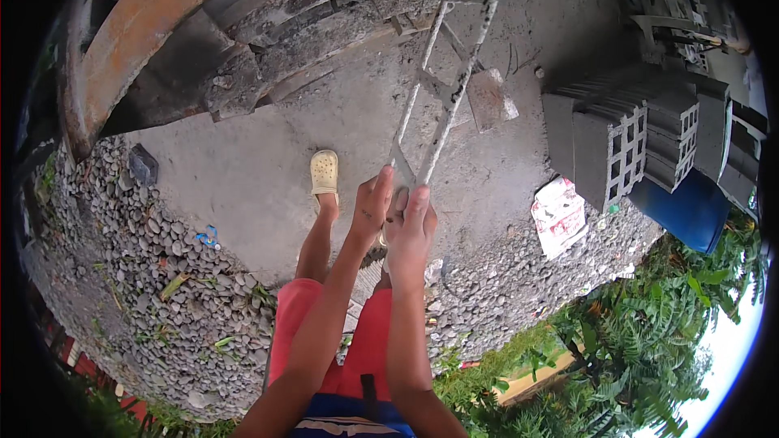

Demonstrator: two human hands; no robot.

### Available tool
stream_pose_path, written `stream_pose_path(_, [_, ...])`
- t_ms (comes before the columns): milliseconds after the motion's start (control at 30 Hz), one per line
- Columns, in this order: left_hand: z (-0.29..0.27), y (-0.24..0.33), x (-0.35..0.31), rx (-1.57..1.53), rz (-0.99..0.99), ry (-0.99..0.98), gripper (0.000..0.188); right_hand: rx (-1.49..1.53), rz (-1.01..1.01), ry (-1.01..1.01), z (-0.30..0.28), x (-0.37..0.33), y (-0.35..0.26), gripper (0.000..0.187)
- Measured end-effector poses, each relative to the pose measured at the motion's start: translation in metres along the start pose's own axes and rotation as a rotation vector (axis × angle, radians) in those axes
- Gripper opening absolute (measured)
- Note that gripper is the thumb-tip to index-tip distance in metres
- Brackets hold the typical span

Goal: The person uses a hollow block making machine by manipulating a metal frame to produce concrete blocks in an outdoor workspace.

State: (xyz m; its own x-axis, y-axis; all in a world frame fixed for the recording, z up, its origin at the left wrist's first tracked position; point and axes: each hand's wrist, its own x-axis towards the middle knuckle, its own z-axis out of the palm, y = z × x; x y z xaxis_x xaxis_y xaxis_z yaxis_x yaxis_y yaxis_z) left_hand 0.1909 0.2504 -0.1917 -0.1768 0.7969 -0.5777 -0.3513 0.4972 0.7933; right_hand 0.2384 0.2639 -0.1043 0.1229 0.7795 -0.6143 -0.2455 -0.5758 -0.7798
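Note:
In front of me a long metal frame (445, 126) stretches away across the concrete, made of two pale, spattered bars joined by crosspieces. My left hand (373, 204) is closed around the near end of its left bar. Just beside it, my right hand (411, 231) grips the near end of the right bar, thumb pointing forward along it. The two hands are almost touching. A rusty plate (489, 99) shows beside the frame's right bar; whether it is fixed to the frame I cannot tell. The frame's far end lies by a dirty metal machine (316, 32).
Grey hollow concrete blocks (621, 150) are stacked at right, beside a blue object (686, 209). A crumpled white-and-red sack (558, 217) lies on the ground. Loose gravel (162, 276) borders the concrete floor (235, 186). A dark stone (144, 164) sits at left, near a curved rusty beam (138, 40).

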Motion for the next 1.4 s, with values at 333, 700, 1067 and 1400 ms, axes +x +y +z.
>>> stream_pose_path(333, [0.014, 0.043, -0.016, -0.121, -0.166, -0.011, 0.041, -0.118, -0.267, 0.068, 0.001, -0.027, -0.016, 0.042])
stream_pose_path(700, [0.009, 0.028, -0.008, -0.121, -0.118, -0.004, 0.038, -0.116, -0.135, 0.084, 0.007, -0.020, -0.004, 0.045])
stream_pose_path(1067, [0.015, 0.031, -0.014, -0.095, -0.023, 0.039, 0.044, -0.165, -0.174, 0.076, 0.009, -0.016, -0.013, 0.045])
stream_pose_path(1400, [-0.007, 0.001, 0.024, -0.002, -0.069, 0.107, 0.048, -0.080, 0.143, 0.014, 0.008, 0.041, -0.018, 0.048])
